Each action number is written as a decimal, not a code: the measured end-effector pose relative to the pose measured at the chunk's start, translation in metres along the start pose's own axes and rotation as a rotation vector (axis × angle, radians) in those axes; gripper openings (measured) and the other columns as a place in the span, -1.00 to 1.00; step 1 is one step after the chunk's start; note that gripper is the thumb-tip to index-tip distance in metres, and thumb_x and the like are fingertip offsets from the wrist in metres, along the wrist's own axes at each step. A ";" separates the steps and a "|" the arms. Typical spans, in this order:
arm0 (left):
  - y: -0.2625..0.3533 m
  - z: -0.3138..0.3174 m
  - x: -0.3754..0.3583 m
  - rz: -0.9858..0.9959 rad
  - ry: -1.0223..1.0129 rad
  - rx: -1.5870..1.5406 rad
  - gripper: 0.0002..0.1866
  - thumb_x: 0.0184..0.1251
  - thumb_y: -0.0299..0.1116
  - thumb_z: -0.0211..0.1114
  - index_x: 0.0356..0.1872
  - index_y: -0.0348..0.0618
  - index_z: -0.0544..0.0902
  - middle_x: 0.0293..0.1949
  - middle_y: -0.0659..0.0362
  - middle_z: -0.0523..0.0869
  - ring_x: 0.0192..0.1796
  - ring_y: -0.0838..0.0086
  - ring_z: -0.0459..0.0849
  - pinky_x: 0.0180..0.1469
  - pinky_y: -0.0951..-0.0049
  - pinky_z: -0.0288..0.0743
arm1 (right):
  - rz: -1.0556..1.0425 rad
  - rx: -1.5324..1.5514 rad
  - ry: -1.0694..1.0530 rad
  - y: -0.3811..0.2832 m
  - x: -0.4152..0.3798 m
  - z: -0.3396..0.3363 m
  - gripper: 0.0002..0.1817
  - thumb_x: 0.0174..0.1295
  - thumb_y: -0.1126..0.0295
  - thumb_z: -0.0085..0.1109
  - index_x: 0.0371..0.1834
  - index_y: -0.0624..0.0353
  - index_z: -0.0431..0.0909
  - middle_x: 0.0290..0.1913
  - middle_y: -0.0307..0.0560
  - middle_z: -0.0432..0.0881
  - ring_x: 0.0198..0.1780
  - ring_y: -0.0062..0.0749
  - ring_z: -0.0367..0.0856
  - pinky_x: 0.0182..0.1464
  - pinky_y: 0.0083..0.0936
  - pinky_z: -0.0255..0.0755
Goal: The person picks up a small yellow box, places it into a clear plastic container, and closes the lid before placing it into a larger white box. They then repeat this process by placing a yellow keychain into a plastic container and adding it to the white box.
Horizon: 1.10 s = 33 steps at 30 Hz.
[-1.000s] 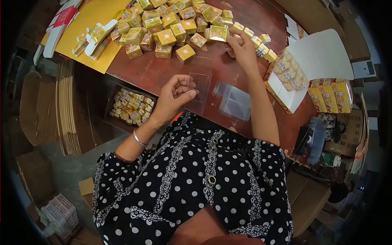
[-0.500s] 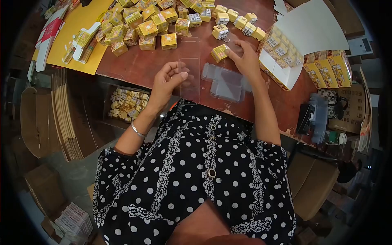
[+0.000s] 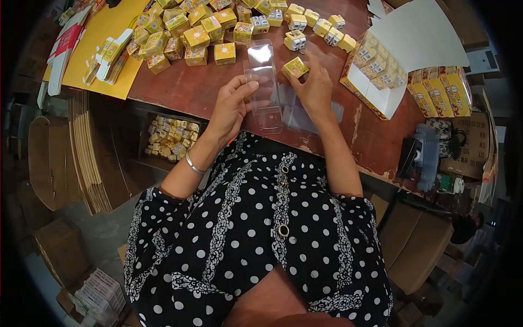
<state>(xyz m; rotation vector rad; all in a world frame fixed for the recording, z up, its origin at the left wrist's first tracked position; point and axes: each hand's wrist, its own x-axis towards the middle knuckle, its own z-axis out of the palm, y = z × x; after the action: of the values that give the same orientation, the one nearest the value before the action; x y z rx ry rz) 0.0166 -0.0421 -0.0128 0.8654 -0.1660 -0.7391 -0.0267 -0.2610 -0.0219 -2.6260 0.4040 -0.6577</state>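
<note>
Over the near edge of the table (image 3: pixel 190 92), the left hand (image 3: pixel 229 109) held a clear plastic sleeve (image 3: pixel 263 82) upright-lengthwise, fingers pinching its left side. The right hand (image 3: pixel 313 90) pinched a small yellow box (image 3: pixel 295 67) just right of the sleeve's far end. Loading the box into the sleeve seemed the step in hand; lining it up with the open mouth looked needed. More flat sleeves (image 3: pixel 305 114) lay beneath. Loose yellow boxes (image 3: pixel 196 38) crowded the far side, a carton (image 3: pixel 376 76) the right; bare table stayed between.
</note>
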 end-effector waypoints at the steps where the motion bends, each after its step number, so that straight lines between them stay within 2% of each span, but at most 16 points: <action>1: 0.000 -0.001 -0.001 0.003 0.014 -0.002 -0.68 0.51 -0.33 0.29 0.15 -0.27 0.53 0.17 0.04 0.68 0.19 0.34 0.70 0.17 0.22 0.65 | -0.002 0.000 -0.001 -0.001 0.000 -0.004 -0.24 0.08 0.25 0.56 0.36 0.11 0.43 0.08 0.13 0.68 0.06 0.13 0.65 0.15 -0.09 0.52; 4: 0.002 -0.004 -0.002 0.021 0.032 0.057 -0.64 0.48 -0.33 0.33 0.16 -0.28 0.53 0.13 0.06 0.69 0.15 0.35 0.72 0.16 0.26 0.65 | -0.003 0.093 -0.117 0.003 0.006 -0.022 -0.20 0.07 0.30 0.55 0.42 0.06 0.41 0.22 0.16 0.61 0.17 0.11 0.63 0.22 -0.10 0.50; 6: 0.005 -0.011 -0.003 0.029 0.032 0.121 -0.64 0.50 -0.34 0.31 0.19 -0.28 0.52 0.15 0.04 0.68 0.16 0.34 0.72 0.17 0.26 0.66 | -0.202 0.166 -0.196 0.018 0.016 -0.033 -0.17 0.08 0.32 0.54 0.48 -0.03 0.39 0.35 0.12 0.53 0.28 0.06 0.58 0.32 -0.12 0.44; 7: 0.007 -0.013 -0.003 0.034 0.026 0.185 -0.63 0.52 -0.35 0.28 0.22 -0.28 0.51 0.18 0.02 0.66 0.17 0.33 0.72 0.18 0.26 0.66 | -0.200 0.165 -0.195 0.021 0.020 -0.035 -0.17 0.08 0.32 0.54 0.48 -0.03 0.39 0.35 0.12 0.53 0.28 0.06 0.58 0.32 -0.12 0.44; 9: 0.010 -0.017 -0.003 0.027 0.043 0.231 -0.61 0.50 -0.37 0.30 0.24 -0.30 0.50 0.18 0.03 0.66 0.17 0.33 0.72 0.18 0.29 0.65 | -0.497 0.033 -0.351 0.025 0.031 -0.038 -0.18 0.11 0.34 0.51 0.50 -0.08 0.40 0.34 0.07 0.57 0.32 0.00 0.55 0.39 -0.17 0.40; 13: 0.015 -0.017 -0.005 0.064 0.063 0.301 -0.52 0.44 -0.46 0.37 0.30 -0.34 0.46 0.17 0.05 0.66 0.17 0.36 0.72 0.19 0.38 0.65 | -0.591 0.084 -0.462 0.026 0.044 -0.021 -0.21 0.10 0.39 0.51 0.46 -0.12 0.44 0.26 0.00 0.63 0.33 -0.03 0.53 0.44 -0.22 0.36; 15: 0.018 -0.017 -0.009 0.086 0.054 0.321 -0.49 0.40 -0.50 0.40 0.32 -0.34 0.45 0.18 0.05 0.66 0.18 0.36 0.72 0.20 0.39 0.64 | -0.357 0.021 -0.311 0.012 0.043 -0.039 -0.32 0.14 0.47 0.48 0.38 0.03 0.49 0.18 -0.05 0.68 0.25 -0.19 0.62 0.34 -0.32 0.47; 16: 0.018 -0.016 -0.011 0.099 0.034 0.339 -0.45 0.37 -0.54 0.42 0.34 -0.35 0.45 0.19 0.04 0.65 0.19 0.36 0.71 0.21 0.41 0.64 | -0.366 0.026 -0.313 0.005 0.043 -0.045 -0.32 0.14 0.47 0.48 0.38 0.03 0.49 0.18 -0.05 0.68 0.25 -0.19 0.62 0.34 -0.32 0.47; 18: 0.020 -0.011 -0.013 0.094 0.006 0.362 -0.43 0.34 -0.57 0.44 0.35 -0.33 0.45 0.20 0.04 0.65 0.19 0.36 0.71 0.22 0.42 0.63 | 0.042 0.841 -0.197 -0.003 0.036 -0.060 -0.43 0.19 0.49 0.47 0.29 0.19 0.52 0.14 -0.11 0.68 0.13 -0.40 0.68 0.21 -0.43 0.57; 19: 0.020 -0.007 -0.014 0.083 -0.033 0.383 -0.40 0.31 -0.60 0.46 0.35 -0.32 0.45 0.21 0.03 0.65 0.19 0.36 0.71 0.23 0.42 0.63 | -0.046 0.962 -0.109 -0.016 0.030 -0.070 -0.47 0.22 0.48 0.48 0.25 0.30 0.52 0.10 -0.15 0.69 0.06 -0.51 0.68 0.12 -0.53 0.61; 20: 0.020 -0.002 -0.014 0.075 -0.043 0.384 -0.40 0.31 -0.60 0.46 0.35 -0.32 0.45 0.21 0.03 0.65 0.19 0.36 0.71 0.23 0.42 0.63 | -0.037 0.957 -0.100 -0.026 0.025 -0.077 -0.47 0.22 0.48 0.48 0.25 0.30 0.52 0.10 -0.15 0.69 0.06 -0.51 0.68 0.12 -0.53 0.61; 22: 0.018 0.010 -0.014 0.092 -0.097 0.370 -0.42 0.25 -0.58 0.52 0.29 -0.27 0.52 0.13 0.08 0.66 0.14 0.45 0.72 0.17 0.47 0.67 | -0.205 0.886 -0.060 -0.043 0.014 -0.088 -0.45 0.19 0.48 0.51 0.24 0.28 0.53 0.06 -0.11 0.71 0.06 -0.47 0.69 0.15 -0.48 0.61; 24: 0.017 0.020 -0.017 0.100 -0.102 0.370 -0.42 0.25 -0.58 0.52 0.29 -0.27 0.52 0.14 0.08 0.66 0.14 0.45 0.72 0.16 0.47 0.67 | -0.254 0.742 -0.092 -0.049 0.008 -0.100 -0.49 0.23 0.56 0.43 0.26 0.27 0.53 0.13 -0.06 0.65 0.11 -0.42 0.67 0.18 -0.46 0.60; 26: 0.016 0.023 -0.018 0.117 -0.092 0.372 -0.42 0.24 -0.58 0.52 0.29 -0.27 0.52 0.15 0.08 0.66 0.14 0.45 0.72 0.15 0.47 0.67 | -0.341 0.405 -0.125 -0.049 0.005 -0.108 -0.57 0.20 0.52 0.46 0.16 0.23 0.64 0.07 -0.09 0.71 0.13 -0.39 0.66 0.15 -0.45 0.59; 30: 0.009 0.023 -0.020 0.138 -0.094 0.367 -0.41 0.26 -0.59 0.50 0.31 -0.29 0.50 0.15 0.07 0.66 0.15 0.45 0.72 0.14 0.49 0.67 | -0.425 0.358 -0.113 -0.050 0.004 -0.115 -0.61 0.18 0.48 0.48 0.09 0.22 0.68 0.03 -0.04 0.74 0.13 -0.27 0.67 0.14 -0.39 0.57; 33: 0.008 0.028 -0.025 0.131 -0.104 0.352 -0.40 0.27 -0.59 0.49 0.32 -0.31 0.47 0.15 0.06 0.66 0.15 0.45 0.72 0.13 0.51 0.66 | -0.493 0.318 -0.221 -0.053 0.002 -0.119 -0.63 0.22 0.43 0.44 0.11 0.22 0.68 0.04 -0.04 0.75 0.12 -0.16 0.67 0.16 -0.33 0.55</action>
<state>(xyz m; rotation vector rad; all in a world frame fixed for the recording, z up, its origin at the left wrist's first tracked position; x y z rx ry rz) -0.0094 -0.0400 0.0154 1.1384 -0.4514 -0.6419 -0.0756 -0.2522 0.0989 -2.4546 -0.3962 -0.5130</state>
